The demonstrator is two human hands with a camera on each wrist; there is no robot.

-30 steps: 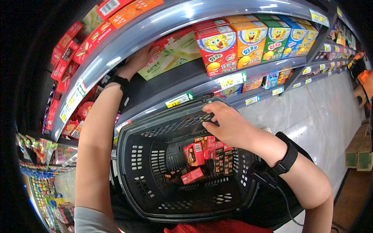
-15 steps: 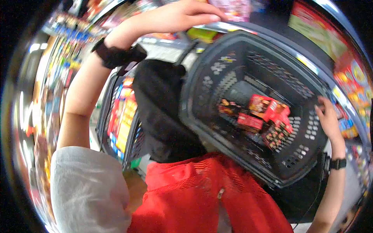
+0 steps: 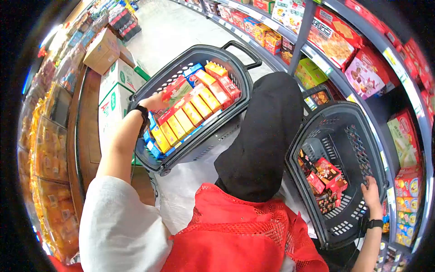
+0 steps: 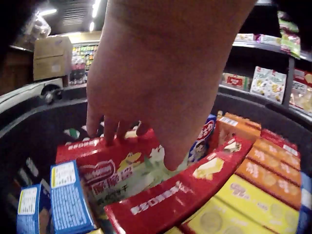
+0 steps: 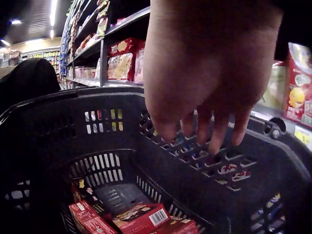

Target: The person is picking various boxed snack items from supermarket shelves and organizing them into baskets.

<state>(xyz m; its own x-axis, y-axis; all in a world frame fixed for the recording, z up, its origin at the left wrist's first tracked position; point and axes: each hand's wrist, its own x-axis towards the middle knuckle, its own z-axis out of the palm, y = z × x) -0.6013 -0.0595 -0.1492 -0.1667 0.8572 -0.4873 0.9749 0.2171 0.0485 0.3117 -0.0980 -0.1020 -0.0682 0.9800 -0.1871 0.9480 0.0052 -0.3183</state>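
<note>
My left hand [image 3: 154, 102] reaches into the fuller black shopping basket [image 3: 248, 84]. It pinches a red and green wafer biscuit box [image 4: 114, 168], thumb against the green face and fingers over the top edge. A second red box [image 4: 146, 209] lies just in front of the thumb, beside yellow biscuit boxes [image 4: 248, 204] and blue boxes [image 4: 73, 195]. Over the other black basket [image 3: 317, 115], my right hand [image 5: 209, 97] hangs with its fingers pointing down loosely and nothing in them. Several red and black snack boxes [image 5: 141, 218] lie at that basket's bottom.
Shelves with a wafer box [image 3: 403, 138] and cartoon biscuit boxes [image 3: 406, 204] line the right side. A black-clad knee [image 3: 263, 140] stands between the baskets. White and green cartons [image 3: 115, 106] are stacked at left, near a wooden-edged display [image 3: 84, 136] of packaged goods.
My left hand has come away from the wafer box on the shelf and swung left into the fuller basket. The view has turned left; my right hand stays by the other basket.
</note>
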